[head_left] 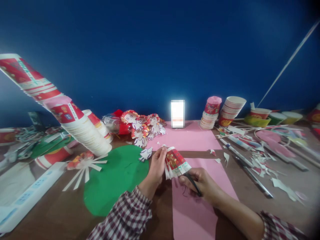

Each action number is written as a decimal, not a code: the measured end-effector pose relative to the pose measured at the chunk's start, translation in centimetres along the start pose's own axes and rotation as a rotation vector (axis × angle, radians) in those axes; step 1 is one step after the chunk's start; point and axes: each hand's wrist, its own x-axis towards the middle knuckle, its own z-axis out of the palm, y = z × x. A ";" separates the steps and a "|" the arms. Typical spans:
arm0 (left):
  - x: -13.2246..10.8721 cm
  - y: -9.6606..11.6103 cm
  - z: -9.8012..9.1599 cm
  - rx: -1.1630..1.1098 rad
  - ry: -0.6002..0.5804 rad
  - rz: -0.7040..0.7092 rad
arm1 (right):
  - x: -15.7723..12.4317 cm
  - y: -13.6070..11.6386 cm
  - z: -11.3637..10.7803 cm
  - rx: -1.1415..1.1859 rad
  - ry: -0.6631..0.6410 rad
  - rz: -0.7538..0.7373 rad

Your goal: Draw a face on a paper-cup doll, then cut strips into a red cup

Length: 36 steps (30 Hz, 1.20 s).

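My left hand (158,166) is closed on the left side of a red and white paper cup (177,160), its thumb and fingers pinching the edge. Part of the cup's wall is slit into strips. In my right hand (202,184) is a pair of dark-handled scissors (193,184), at the cup's lower right edge; the blades are mostly hidden by the cup. Both hands are above the table, close to a pink paper sheet (193,213). A green paper piece (115,176) lies left of my left hand.
Tall stacks of paper cups (82,133) lean at the left, with shorter stacks (231,110) at the back right. Cut-out paper figures (142,128) are heaped behind the green piece. Paper scraps (262,160) and pens (250,176) lie at right. A lit, blurred-out screen (177,113) stands at the back.
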 end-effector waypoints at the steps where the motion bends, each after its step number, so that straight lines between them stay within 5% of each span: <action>1: 0.0 0.0 0.0 0.001 -0.005 -0.002 | 0.1 0.2 -0.1 0.003 -0.002 -0.004; 24: 0.1 -0.3 0.0 0.050 -0.024 0.054 | -0.1 0.0 -0.1 -0.058 0.029 -0.048; 36: 1.7 0.2 -1.5 -0.152 0.087 0.024 | -0.1 1.4 -0.5 -0.036 -0.258 -0.012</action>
